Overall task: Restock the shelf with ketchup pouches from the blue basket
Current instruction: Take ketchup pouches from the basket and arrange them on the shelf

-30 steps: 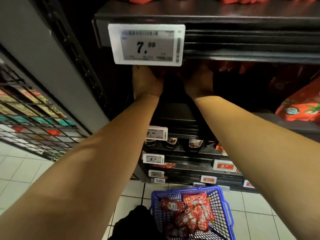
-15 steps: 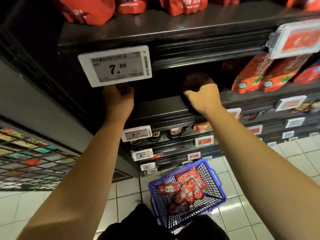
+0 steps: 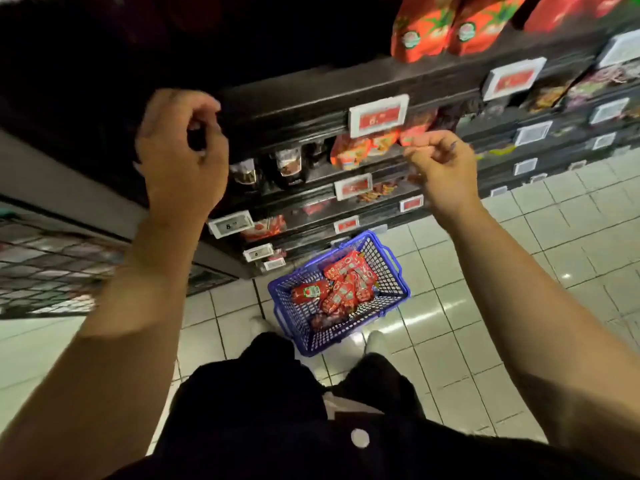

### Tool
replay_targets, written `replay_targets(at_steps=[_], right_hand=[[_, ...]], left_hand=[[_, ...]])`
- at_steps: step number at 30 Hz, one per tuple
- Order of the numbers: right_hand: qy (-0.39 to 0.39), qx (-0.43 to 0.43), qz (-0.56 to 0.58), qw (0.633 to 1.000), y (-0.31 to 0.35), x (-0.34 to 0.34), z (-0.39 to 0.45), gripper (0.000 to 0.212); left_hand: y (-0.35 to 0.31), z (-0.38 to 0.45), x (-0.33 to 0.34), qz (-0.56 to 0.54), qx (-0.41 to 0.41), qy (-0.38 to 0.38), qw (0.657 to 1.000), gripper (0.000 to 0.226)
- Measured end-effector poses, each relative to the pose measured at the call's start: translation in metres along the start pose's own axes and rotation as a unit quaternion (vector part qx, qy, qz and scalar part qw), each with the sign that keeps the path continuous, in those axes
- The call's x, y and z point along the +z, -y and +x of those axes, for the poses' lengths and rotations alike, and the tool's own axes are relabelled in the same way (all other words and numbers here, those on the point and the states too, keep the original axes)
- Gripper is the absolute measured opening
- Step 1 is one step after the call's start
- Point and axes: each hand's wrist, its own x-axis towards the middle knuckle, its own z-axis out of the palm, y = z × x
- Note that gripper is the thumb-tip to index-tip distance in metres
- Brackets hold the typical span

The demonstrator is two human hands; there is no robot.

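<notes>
Red pouches (image 3: 341, 289) lie in the blue basket (image 3: 391, 292) on the floor, near the shelf (image 3: 311, 98) — both hands, left (image 3: 181, 157) and right (image 3: 441, 164), hang empty, fingers loosely curled.

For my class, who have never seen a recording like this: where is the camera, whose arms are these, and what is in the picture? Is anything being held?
There is no machine here. The camera sits on a person's head and looks forward and down, so the two bare arms reaching into the picture are that person's own.

The left hand and the right hand are both raised in front of a dark store shelf. Their fingers are loosely curled, and neither hand appears to hold anything.

On the tiled floor, just ahead of the person's feet, stands a blue basket with red ketchup pouches lying in it. More red pouches on the shelf stand upright on a level above the hands, and small price tags are clipped along the shelf edges. The picture is somewhat blurred, so the print cannot be read.
</notes>
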Motion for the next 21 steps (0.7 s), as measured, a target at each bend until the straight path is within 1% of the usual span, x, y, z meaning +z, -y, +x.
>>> replay_targets(at_steps=[1, 2, 3, 4, 6, 7, 9, 10, 11, 13, 16, 18, 21], right_hand=[[0.01, 0.043, -0.012, 0.999, -0.018, -0.014, 0.0, 0.019], [0.024, 0.086, -0.028, 0.996, -0.037, -0.027, 0.001, 0.018], [0.041, 0.13, -0.044, 0.99, -0.055, -0.038, 0.001, 0.016], [0.056, 0.173, -0.056, 0.982, -0.073, -0.049, 0.0, 0.013], [0.083, 0.249, -0.067, 0.963, -0.109, -0.067, -0.004, 0.013], [0.095, 0.28, -0.071, 0.953, -0.125, -0.075, -0.007, 0.014], [0.12, 0.334, -0.086, 0.931, -0.155, -0.086, -0.014, 0.016], [0.136, 0.354, -0.099, 0.92, -0.169, -0.091, -0.018, 0.016], [0.153, 0.368, -0.111, 0.91, -0.182, -0.094, -0.021, 0.014], [0.173, 0.389, -0.122, 0.897, -0.209, -0.096, -0.025, 0.008], [0.156, 0.414, -0.13, 0.887, -0.258, -0.094, -0.022, 0.005], [0.144, 0.442, -0.131, 0.876, -0.295, -0.089, -0.016, 0.01], [0.124, 0.491, -0.123, 0.854, -0.36, -0.076, -0.006, 0.018]], left_hand=[[-0.013, -0.017, 0.009, -0.015, 0.012, -0.006, 1.0, 0.039], [-0.026, -0.037, 0.021, -0.034, 0.005, 0.002, 0.999, 0.035], [-0.037, -0.059, 0.035, -0.048, -0.014, 0.024, 0.998, 0.027], [-0.045, -0.082, 0.05, -0.052, -0.043, 0.06, 0.996, 0.019], [-0.052, -0.131, 0.078, -0.035, -0.136, 0.156, 0.978, 0.018], [-0.052, -0.153, 0.09, -0.026, -0.188, 0.205, 0.96, 0.021], [-0.048, -0.193, 0.112, -0.011, -0.301, 0.289, 0.909, 0.021], [-0.045, -0.212, 0.121, 0.009, -0.343, 0.329, 0.88, 0.022], [-0.041, -0.231, 0.13, 0.032, -0.366, 0.368, 0.854, 0.025], [-0.031, -0.267, 0.147, 0.049, -0.401, 0.433, 0.806, 0.033], [-0.008, -0.317, 0.172, 0.071, -0.438, 0.49, 0.75, 0.031], [0.013, -0.348, 0.193, 0.085, -0.445, 0.523, 0.722, 0.031], [0.049, -0.395, 0.227, 0.09, -0.469, 0.54, 0.693, 0.039]])
